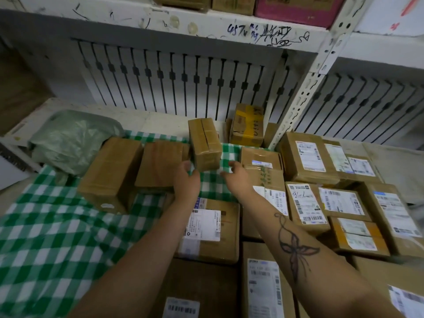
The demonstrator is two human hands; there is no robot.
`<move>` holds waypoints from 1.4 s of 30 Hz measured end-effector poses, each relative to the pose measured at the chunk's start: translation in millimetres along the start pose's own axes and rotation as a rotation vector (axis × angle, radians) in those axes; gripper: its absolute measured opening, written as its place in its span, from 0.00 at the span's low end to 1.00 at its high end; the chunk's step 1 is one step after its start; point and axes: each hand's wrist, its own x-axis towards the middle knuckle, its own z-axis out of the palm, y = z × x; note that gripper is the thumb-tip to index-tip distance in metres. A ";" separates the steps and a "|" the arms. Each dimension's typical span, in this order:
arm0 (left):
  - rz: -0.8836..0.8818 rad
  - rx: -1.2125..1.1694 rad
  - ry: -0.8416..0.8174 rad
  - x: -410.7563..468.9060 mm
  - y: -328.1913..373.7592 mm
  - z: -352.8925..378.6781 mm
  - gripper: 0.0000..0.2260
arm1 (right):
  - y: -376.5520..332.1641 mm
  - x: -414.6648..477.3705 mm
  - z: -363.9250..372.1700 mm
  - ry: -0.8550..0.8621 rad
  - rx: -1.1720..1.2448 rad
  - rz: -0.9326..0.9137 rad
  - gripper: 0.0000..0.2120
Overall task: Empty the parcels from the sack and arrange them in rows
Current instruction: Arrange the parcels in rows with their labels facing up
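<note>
Small box: here it is, the brown taped box (205, 143), standing on end near the far edge of the green-checked cloth (57, 237) and leaning a touch to the left.
Left hand: my left hand (187, 179) is at the box's lower left corner with the fingers bent towards it. Whether they pinch the cardboard or only brush it, I cannot tell.
Right hand: my right hand (236, 177) sits just beside the lower right corner, thumb and fingers loosely spread. A sliver of cloth shows between them and the box, and they hold nothing.
Left neighbours: a flat brown box (160, 164) lies just left of the small one, and a larger brown box (110, 173) lies close beside that.
Bag: a grey-green plastic parcel (73, 138) slumps at the cloth's far left corner, close behind the larger box.
Behind: a yellow-taped box (247, 125) stands at the far edge of the surface, near the foot of the white shelf post (305, 88).
Rows: labelled boxes (307, 205) are packed edge to edge along the right side of the surface, labels up. They run down to the near edge under my right forearm.
</note>
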 end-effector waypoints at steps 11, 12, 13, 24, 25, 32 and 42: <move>-0.076 -0.030 -0.113 80.5 4.9 28.9 0.16 | -14.2 67.7 13.4 -0.038 0.100 0.059 0.25; -0.086 -0.030 -0.121 85.8 4.7 31.8 0.16 | -16.6 71.7 14.1 -0.042 0.108 0.057 0.25; -0.092 -0.031 -0.128 91.5 3.4 35.0 0.16 | -18.3 76.2 15.0 -0.048 0.121 0.056 0.25; -0.070 -0.076 -0.164 105.8 -5.7 53.8 0.17 | -11.6 97.0 21.7 -0.090 0.318 0.005 0.15; -0.077 -0.072 -0.160 104.8 -6.0 54.5 0.19 | -10.2 96.9 22.1 -0.074 0.324 -0.001 0.15; -0.233 -0.131 -0.151 95.9 -3.3 53.2 0.52 | -14.3 77.4 14.9 0.008 0.562 0.003 0.13; -0.373 -0.268 -0.330 78.4 -4.3 23.4 0.36 | 5.4 63.4 3.1 0.168 0.419 0.101 0.23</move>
